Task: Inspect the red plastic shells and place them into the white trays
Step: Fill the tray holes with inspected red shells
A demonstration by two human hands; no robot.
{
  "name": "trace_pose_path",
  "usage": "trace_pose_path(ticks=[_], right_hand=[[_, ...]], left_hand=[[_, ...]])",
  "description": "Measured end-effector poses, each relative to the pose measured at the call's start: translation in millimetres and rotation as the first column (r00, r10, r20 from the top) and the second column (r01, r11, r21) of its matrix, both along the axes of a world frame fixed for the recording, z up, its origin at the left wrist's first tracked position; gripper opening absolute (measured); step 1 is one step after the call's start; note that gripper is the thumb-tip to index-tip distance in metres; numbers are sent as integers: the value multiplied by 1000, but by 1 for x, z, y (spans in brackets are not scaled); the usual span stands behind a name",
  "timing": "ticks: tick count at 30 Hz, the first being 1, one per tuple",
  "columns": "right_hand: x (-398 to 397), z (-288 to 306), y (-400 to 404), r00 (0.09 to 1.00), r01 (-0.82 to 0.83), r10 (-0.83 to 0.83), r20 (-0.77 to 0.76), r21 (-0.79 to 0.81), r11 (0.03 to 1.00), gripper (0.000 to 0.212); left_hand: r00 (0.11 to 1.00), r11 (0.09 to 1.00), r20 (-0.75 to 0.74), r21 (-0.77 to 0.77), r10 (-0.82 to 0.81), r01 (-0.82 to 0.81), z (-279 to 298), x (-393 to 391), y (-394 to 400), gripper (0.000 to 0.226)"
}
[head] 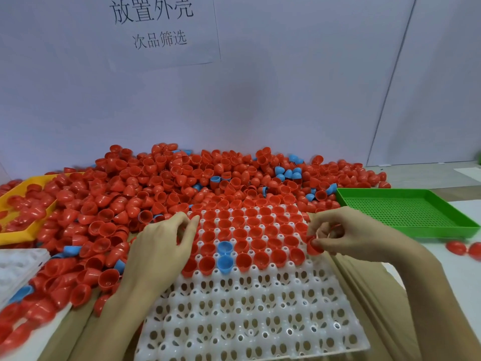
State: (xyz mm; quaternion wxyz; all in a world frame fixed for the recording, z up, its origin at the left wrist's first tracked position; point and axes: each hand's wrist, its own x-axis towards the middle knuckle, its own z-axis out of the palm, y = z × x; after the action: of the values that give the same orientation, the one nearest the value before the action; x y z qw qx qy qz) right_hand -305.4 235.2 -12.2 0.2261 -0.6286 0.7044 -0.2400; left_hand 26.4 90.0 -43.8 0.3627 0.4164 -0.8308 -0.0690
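Observation:
A white tray [250, 316] with round pockets lies in front of me; its far rows hold red shells [256, 231] open side up, plus two blue shells [225, 254]. Behind it spreads a large heap of loose red shells [166, 186]. My left hand [161, 246] hovers over the tray's left edge, fingers curled round a red shell that is mostly hidden. My right hand [343, 234] is at the tray's right edge and pinches a red shell [313, 246] between thumb and fingers, with more red showing inside the palm.
An empty green perforated tray [406, 212] stands at the right, two loose red shells [456, 248] in front of it. A yellow tray [18, 233] with red shells sits at the left, a second white tray [18, 267] below it. A wall with a paper sign rises behind.

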Motion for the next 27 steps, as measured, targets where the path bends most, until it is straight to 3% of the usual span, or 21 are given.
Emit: trace_pose_path(ticks=[3, 10, 18, 21, 23, 27], right_hand=[[1, -1, 1, 999, -36, 34, 24, 91, 995, 12], [-1, 1, 3, 996, -40, 35, 87, 55, 998, 15], [4, -11, -7, 997, 4, 3, -78, 88, 996, 12], [1, -10, -5, 1000, -18, 20, -21, 88, 996, 10], [0, -7, -3, 998, -26, 23, 60, 36, 999, 5], [4, -11, -11, 989, 129, -109, 99, -218, 967, 12]], left_hand=[[1000, 1000, 13, -3, -1, 1, -4, 0, -4, 34], [999, 998, -22, 48, -44, 45, -2, -2, -2, 32], [999, 998, -9, 44, -54, 54, -5, 0, -5, 33], [999, 998, 18, 35, -48, 47, -10, 0, -7, 30], [998, 999, 42, 3, -43, 43, -13, -1, -8, 25], [995, 998, 95, -46, -39, 44, -18, -4, -8, 21]])
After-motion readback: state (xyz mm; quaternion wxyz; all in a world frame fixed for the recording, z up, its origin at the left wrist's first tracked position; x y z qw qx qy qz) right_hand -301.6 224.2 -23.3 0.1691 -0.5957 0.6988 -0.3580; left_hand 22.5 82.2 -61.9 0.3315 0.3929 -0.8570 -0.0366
